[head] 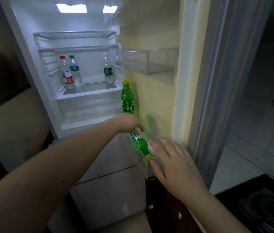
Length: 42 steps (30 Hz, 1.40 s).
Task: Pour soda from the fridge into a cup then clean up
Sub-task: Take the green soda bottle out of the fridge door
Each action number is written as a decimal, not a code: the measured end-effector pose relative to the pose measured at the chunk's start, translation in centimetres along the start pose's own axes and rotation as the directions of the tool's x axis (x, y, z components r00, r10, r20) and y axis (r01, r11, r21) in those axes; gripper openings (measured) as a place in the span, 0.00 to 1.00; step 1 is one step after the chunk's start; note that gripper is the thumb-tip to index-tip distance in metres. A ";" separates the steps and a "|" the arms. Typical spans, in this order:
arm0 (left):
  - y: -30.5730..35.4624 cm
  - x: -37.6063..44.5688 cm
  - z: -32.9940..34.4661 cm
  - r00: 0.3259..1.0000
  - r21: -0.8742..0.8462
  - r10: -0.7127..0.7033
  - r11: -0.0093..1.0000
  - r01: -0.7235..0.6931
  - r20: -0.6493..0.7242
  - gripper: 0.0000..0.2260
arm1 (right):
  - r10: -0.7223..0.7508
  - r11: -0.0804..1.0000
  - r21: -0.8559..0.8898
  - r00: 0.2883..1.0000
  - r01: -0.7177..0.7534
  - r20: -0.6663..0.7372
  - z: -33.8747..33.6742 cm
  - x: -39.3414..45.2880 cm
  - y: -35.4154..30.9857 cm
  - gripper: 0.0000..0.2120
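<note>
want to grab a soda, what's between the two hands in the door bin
In the head view, a green soda bottle lies on its side in the door bin between the left hand and right hand, yellow cap toward the right.

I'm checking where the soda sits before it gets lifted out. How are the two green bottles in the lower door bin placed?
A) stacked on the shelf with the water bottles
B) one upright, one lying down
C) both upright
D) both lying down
B: one green bottle stands upright with its yellow cap on top, while the other green bottle lies in the door bin under the left hand.
</note>
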State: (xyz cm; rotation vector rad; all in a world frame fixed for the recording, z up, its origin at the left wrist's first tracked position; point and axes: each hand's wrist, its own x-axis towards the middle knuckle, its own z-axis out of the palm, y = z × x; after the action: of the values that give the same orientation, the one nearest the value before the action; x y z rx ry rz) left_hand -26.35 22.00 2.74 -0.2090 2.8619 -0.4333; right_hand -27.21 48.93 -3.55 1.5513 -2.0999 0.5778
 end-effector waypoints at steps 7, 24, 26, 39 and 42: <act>0.1 3.7 -1.0 0.946 0.446 0.224 0.840 -0.310 0.235 0.30 | 0.048 0.999 -0.006 0.998 -0.048 -0.034 0.3 0.7 0.4 0.21; 2.5 4.9 1.5 0.928 0.083 0.307 0.940 -0.330 0.212 0.24 | 0.021 1.000 -0.011 0.997 -0.022 -0.073 -0.3 0.8 -0.1 0.16; 2.2 4.6 1.5 0.946 0.062 0.302 0.949 -0.310 0.117 0.24 | 0.004 1.000 0.010 0.993 -0.003 -0.114 -0.6 0.7 0.2 0.15; 0.3 -1.3 3.3 0.851 -0.628 -0.240 0.768 -0.129 -0.468 0.29 | -0.201 0.976 0.021 0.930 0.217 -0.308 -3.7 0.6 2.3 0.18; 1.0 -2.6 3.0 0.806 -0.729 -0.349 0.669 -0.143 -0.478 0.26 | -0.165 0.982 0.005 0.882 0.187 -0.441 -4.4 0.6 3.0 0.20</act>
State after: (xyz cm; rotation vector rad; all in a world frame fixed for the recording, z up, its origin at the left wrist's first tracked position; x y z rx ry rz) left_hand -23.22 22.61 0.14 -0.4572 3.4745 0.8823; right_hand -29.74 51.82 0.14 1.4523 -1.5977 0.8291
